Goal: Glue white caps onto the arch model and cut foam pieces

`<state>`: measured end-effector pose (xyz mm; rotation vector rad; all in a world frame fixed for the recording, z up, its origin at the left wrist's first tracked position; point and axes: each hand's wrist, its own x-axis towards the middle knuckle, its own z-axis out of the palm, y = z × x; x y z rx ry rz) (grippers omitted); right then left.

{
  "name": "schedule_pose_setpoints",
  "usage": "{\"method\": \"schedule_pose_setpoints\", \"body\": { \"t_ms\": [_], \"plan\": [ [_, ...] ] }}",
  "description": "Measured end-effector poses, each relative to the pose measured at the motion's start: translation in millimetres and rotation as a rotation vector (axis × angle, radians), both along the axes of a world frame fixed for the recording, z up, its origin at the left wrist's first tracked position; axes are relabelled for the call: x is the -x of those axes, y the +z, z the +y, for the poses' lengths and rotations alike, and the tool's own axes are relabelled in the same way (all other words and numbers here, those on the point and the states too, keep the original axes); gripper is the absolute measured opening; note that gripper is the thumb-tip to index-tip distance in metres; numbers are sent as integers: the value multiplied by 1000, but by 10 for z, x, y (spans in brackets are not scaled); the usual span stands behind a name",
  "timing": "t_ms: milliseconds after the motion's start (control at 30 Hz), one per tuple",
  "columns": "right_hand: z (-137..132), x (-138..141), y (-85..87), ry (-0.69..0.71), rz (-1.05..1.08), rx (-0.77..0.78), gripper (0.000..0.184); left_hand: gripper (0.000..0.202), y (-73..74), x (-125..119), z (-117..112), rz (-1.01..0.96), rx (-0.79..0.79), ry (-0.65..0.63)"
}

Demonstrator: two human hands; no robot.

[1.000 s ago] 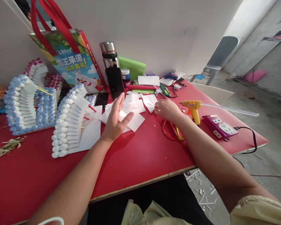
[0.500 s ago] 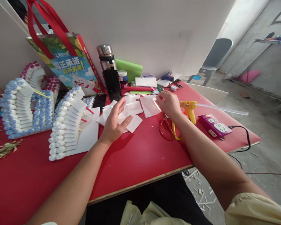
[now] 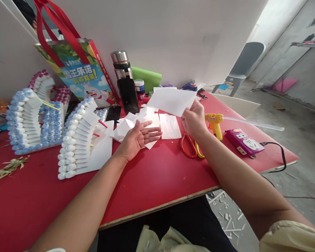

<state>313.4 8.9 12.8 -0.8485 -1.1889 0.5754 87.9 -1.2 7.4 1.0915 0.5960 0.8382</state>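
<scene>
My right hand (image 3: 194, 118) pinches a sheet of white paper (image 3: 173, 100) by its right corner and holds it above the table. My left hand (image 3: 140, 137) is open, palm turned up and fingers spread to the right, in front of a loose pile of white paper pieces (image 3: 124, 127). Another white sheet (image 3: 170, 126) lies flat between the two hands. Red-handled scissors (image 3: 188, 146) rest just below my right wrist, with a yellow handle (image 3: 200, 150) beside them, partly hidden by my forearm.
A yellow glue gun (image 3: 215, 126) with a long clear stick and a purple power strip (image 3: 244, 142) lie at the right. Blue-and-white (image 3: 34, 120) and white (image 3: 73, 143) paper-fan constructions stand left. Behind are a phone (image 3: 128, 95), a steel flask (image 3: 120, 64) and a gift bag (image 3: 81, 75).
My right hand has lifted a white sheet off the table. My left hand has turned from upright to palm up, fingers now pointing right.
</scene>
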Motion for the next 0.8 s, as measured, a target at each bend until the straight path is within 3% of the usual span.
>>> {"method": "schedule_pose_setpoints", "body": {
  "t_ms": [67, 133, 233, 333, 467, 567, 633, 700, 800],
  "plan": [
    [-83, 113, -3, 16, -187, -28, 15, 75, 3, 0, 34, -102, 112, -3],
    [-152, 190, -16, 33, -452, -82, 11, 63, -4, 19, 73, -173, 160, 42],
    [-196, 223, -47, 36, -753, -119, 24, 41, -25, 54, 120, -213, 190, 179],
    [-187, 195, -71, 8, -827, -139, 30, 36, -41, 60, 134, -214, 207, 306],
    [-182, 195, -87, 111, -841, -206, 30, 41, -44, 48, 123, -189, 225, 333],
    [-163, 225, -98, 154, -773, -168, 31, 39, -36, 81, 130, -247, 215, 337],
    [-122, 217, -103, 131, -583, -59, 32, 40, -26, 118, 140, -306, 199, 348],
    [-73, 175, -96, 162, -297, 140, 26, 40, -15, 145, 141, -320, 183, 359],
    [-42, 97, -62, 459, 48, 549, 36, 35, -10, 144, 119, -236, 158, 325]
  ]
}}
